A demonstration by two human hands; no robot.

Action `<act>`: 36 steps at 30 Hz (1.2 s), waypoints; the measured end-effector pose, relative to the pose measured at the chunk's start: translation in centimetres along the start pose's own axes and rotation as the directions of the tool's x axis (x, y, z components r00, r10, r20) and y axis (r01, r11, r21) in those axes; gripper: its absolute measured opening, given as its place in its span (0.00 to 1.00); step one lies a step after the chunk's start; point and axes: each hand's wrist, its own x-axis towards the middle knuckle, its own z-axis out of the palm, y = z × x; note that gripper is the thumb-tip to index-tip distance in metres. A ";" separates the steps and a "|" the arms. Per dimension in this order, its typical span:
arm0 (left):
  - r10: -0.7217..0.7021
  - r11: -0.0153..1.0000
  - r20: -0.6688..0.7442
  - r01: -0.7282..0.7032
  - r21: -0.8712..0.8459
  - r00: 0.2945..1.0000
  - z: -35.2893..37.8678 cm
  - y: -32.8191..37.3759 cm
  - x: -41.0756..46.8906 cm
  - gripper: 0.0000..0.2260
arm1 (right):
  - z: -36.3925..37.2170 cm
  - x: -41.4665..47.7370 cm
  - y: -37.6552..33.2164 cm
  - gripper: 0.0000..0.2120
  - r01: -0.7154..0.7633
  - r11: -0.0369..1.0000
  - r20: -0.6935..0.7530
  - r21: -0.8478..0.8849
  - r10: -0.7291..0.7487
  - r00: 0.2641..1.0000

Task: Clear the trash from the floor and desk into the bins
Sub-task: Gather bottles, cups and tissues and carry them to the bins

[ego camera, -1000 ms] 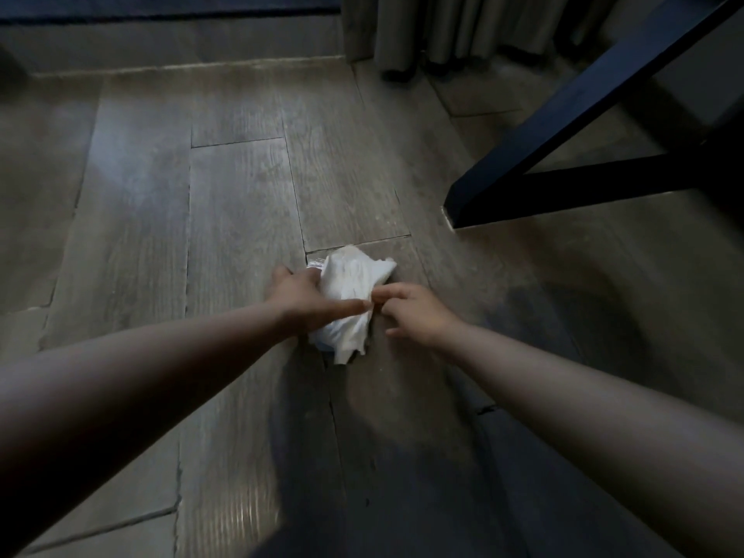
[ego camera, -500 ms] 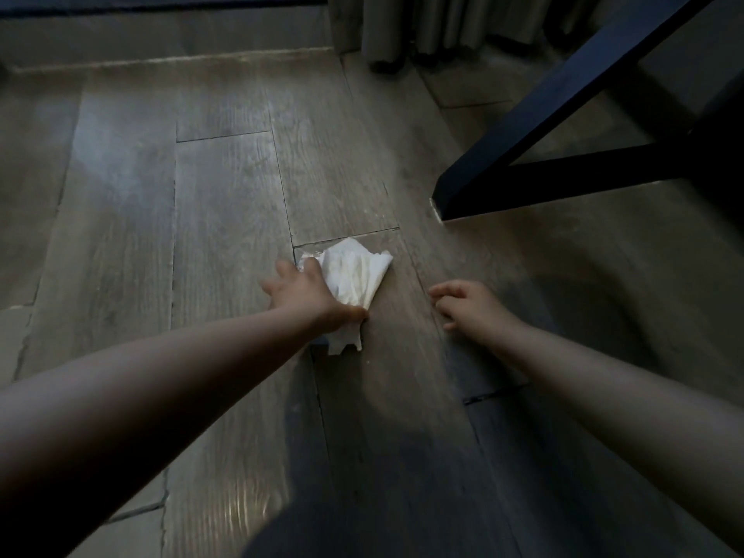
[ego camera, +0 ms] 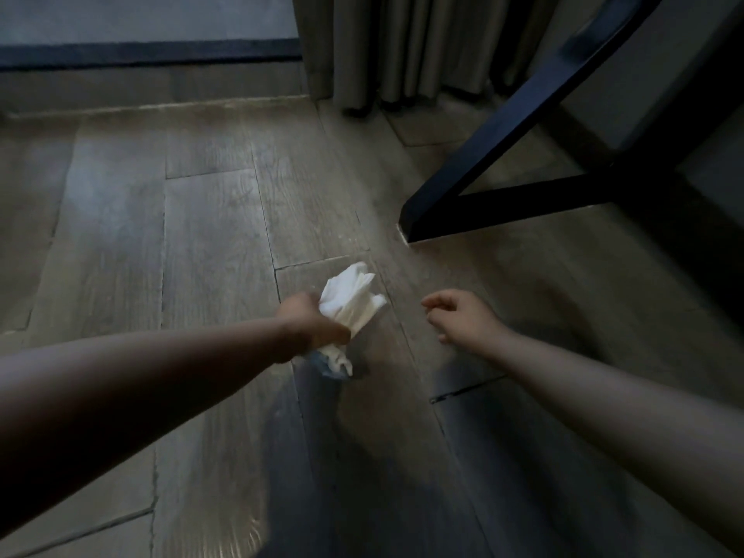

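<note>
Down on the wooden floor (ego camera: 201,235), near the middle of the view, the pickup is done! The left hand (ego camera: 310,328) now has the white tissue (ego camera: 350,296) bunched tight in its fist, paper fanning out on the far side and a ragged tail hanging on the near side. A second ago both hands were working at it flat on the boards; half a second ago the left hand was pressing it down alone. Now it looks lifted just clear, with a small shadow under the tail. The right hand (ego camera: 463,316) has drawn off to the right, well apart from the paper, fingers loosely curled and holding nothing.

For the task, I'd call that one piece of floor trash secured, with only the carry to a bin left. No bin shows from here, so that trip is yet to come.

The boards are grey-brown planks with visible seams, dim, with a sheen on the far left. At far right a dark furniture leg (ego camera: 483,143) slants down to the floor, joined by a low crossbar. Pale curtain (ego camera: 402,46) folds hang at the far edge, and a dark strip (ego camera: 149,54) runs along the wall at far left.
</note>
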 end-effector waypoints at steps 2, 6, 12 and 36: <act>0.021 0.999 0.000 -0.021 -0.043 1.000 -1.1 1.0 -2.0 0.26 | -1.0 -1.4 -0.3 0.13 -0.012 1.000 -0.040 -0.024 0.011 0.999; 0.114 0.993 0.019 -0.114 0.005 0.993 -3.4 4.1 -6.2 0.26 | -3.4 -5.1 -1.6 0.11 0.007 0.997 -0.048 -0.075 -0.011 0.999; 0.173 0.975 -0.129 -0.188 -0.116 0.976 -6.0 10.5 -10.9 0.23 | -9.3 -9.3 -6.6 0.14 -0.015 0.992 -0.107 -0.128 0.001 0.994; -0.014 0.979 -0.115 0.037 0.202 0.993 -8.5 8.2 -19.3 0.16 | -8.5 -19.0 -14.7 0.21 -0.166 0.899 -0.005 -0.405 0.179 0.984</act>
